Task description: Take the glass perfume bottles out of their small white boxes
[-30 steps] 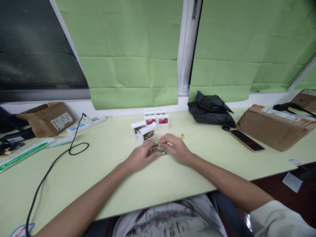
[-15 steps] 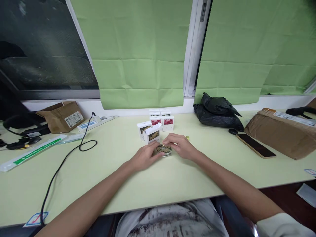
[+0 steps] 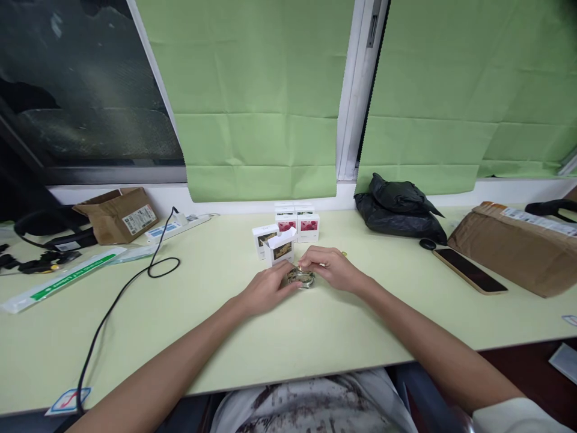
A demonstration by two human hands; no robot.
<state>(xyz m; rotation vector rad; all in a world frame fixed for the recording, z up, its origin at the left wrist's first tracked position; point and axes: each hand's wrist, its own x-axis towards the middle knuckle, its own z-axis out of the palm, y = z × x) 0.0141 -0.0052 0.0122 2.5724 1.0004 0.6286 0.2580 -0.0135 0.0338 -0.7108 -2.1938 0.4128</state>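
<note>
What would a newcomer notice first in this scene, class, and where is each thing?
First, the left hand and right hand meeting around a small round glass jar at the middle of the pale green table. Just behind them stands a cluster of small white boxes, the nearest with its flap open. Large green blinds fill the wall behind, and a brown parcel lies far right.

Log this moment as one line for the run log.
left hand: touching round glass dish | right hand: fingertips on dish rim | dish: on table | open white box: just behind dish
</note>
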